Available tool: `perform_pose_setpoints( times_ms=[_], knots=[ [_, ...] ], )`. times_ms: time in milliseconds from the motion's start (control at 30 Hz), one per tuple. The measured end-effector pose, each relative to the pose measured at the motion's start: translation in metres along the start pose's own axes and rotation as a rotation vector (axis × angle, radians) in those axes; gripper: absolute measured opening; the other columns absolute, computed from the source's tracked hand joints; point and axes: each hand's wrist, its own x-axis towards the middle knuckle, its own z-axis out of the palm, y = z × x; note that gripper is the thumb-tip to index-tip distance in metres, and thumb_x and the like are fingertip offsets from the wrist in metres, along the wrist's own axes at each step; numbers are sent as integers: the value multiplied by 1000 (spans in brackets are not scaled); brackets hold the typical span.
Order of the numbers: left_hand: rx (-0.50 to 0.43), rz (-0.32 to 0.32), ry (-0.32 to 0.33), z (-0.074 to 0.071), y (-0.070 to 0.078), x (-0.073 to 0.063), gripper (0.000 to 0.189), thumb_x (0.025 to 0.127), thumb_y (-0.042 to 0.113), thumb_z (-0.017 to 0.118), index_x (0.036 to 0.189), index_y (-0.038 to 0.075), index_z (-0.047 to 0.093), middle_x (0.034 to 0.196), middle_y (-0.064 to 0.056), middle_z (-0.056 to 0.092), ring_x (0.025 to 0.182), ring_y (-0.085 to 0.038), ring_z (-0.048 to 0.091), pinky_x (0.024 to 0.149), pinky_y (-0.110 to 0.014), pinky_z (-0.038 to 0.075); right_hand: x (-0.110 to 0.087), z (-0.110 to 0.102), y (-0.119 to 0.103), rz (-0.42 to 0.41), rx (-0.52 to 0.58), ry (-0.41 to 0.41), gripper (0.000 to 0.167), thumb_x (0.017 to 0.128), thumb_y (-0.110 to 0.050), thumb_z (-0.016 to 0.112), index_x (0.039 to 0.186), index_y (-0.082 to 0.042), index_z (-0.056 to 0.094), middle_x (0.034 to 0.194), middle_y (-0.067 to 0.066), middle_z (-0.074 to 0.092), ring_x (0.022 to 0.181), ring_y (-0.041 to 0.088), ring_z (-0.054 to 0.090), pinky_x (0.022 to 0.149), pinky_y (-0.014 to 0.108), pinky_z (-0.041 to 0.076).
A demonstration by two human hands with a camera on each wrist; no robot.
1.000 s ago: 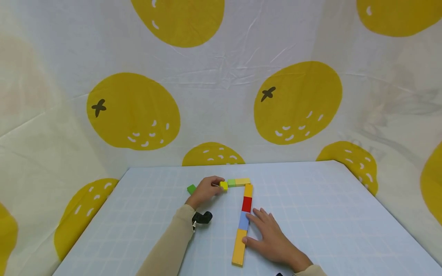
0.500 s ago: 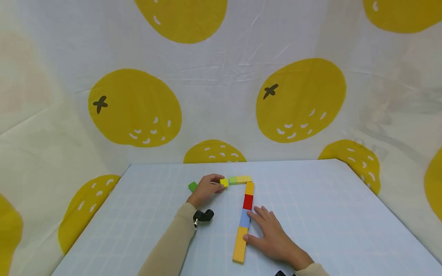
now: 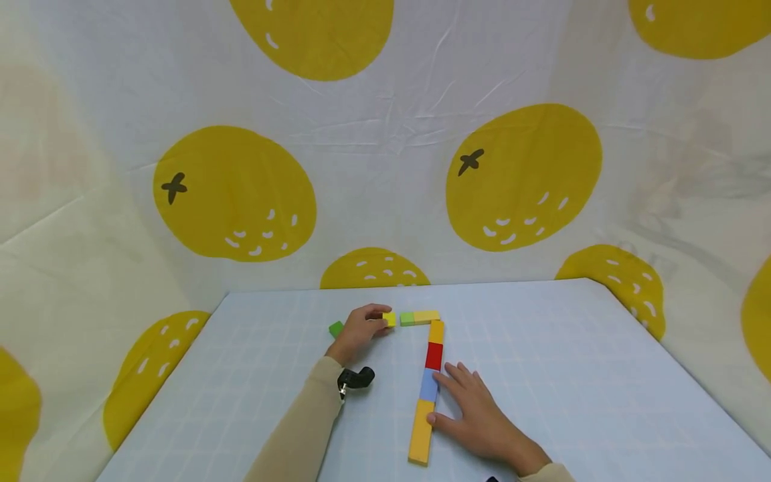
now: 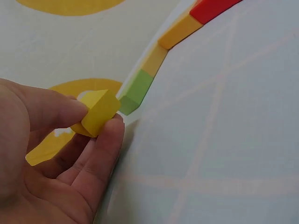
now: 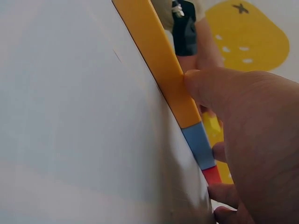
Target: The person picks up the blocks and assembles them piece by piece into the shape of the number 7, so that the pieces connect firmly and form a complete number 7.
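My left hand (image 3: 359, 331) pinches a yellow block (image 4: 100, 112) between thumb and fingers. A narrow gap lies between that block and a light green block (image 3: 407, 318), which touches a pale yellow block (image 3: 427, 316). From there a row comes toward me: a short orange block (image 3: 436, 332), a red block (image 3: 434, 355), a blue block (image 3: 429, 385) and a long orange block (image 3: 421, 432). Spread along the row's right side is my right hand (image 3: 482, 422), its thumb touching the long orange block and its index finger at the blue one.
Behind the left hand, partly hidden by it, lies a darker green block (image 3: 335, 329). A pale checked cloth covers the table (image 3: 578, 375). A white curtain (image 3: 385, 181) printed with large yellow fruit hangs behind the table's back edge.
The yellow block in my left hand has shifted slightly back, level with the light green block, and a little left of it. My right hand stays by the row.
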Motion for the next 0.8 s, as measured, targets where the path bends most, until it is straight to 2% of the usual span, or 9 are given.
perform_pose_setpoints(
  times_ms=[200,300,400,633,800],
  knots=[
    [44,-7,-11,1,0,-2,32,95,11,66,127,13,67,124,-8,61,98,-19,65,91,-32,54,-1,-1,0,1,4,1,83,81,-66,69,149,-21,50,158,8,36,149,38,18,115,65,7],
    [69,16,-13,0,0,-2,36,92,13,71,128,13,66,125,-8,62,102,-22,62,95,-37,51,-1,0,0,1,6,1,83,81,-67,68,149,-21,50,158,8,36,149,38,18,115,65,7],
    [104,10,-8,0,1,-2,39,90,15,74,128,17,67,127,-7,61,108,-24,58,99,-42,48,0,0,0,-4,10,-3,83,82,-67,67,149,-21,50,158,9,35,149,38,17,116,65,6],
    [154,-13,9,2,7,-1,38,89,11,74,126,19,67,130,-8,58,112,-27,55,95,-43,50,1,0,3,-13,-10,6,84,83,-69,65,150,-21,49,158,8,35,149,38,17,116,65,7],
    [165,-26,23,3,5,0,36,90,10,73,125,19,67,130,-7,58,112,-26,55,95,-43,50,1,2,4,-21,11,1,83,83,-68,65,149,-20,49,158,10,35,149,38,17,115,65,7]
  ],
)
